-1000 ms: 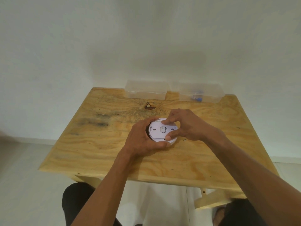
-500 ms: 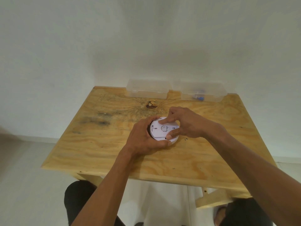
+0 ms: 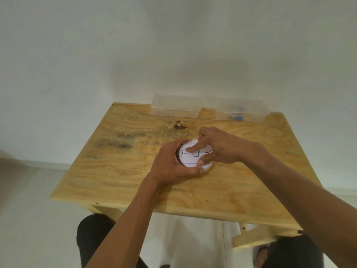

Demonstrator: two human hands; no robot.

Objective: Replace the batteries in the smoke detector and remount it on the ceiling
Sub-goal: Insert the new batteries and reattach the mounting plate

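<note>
The right hand (image 3: pixel 222 149) has slid its forefinger further across the white smoke detector (image 3: pixel 195 154) toward nine o'clock, thumb pinching the near rim, so its grip is closed on the disc. The left hand (image 3: pixel 172 163) wraps the detector's nine o'clock side, its grip holding it down on the desk (image 3: pixel 116 171), near the middle. At twelve and one o'clock, along the far edge, sit two clear plastic boxes (image 3: pixel 176 107), the right box (image 3: pixel 241 111) holding something blue.

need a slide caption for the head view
Left hand steadies the white smoke detector on the wooden table while the right hand works its back.
</note>
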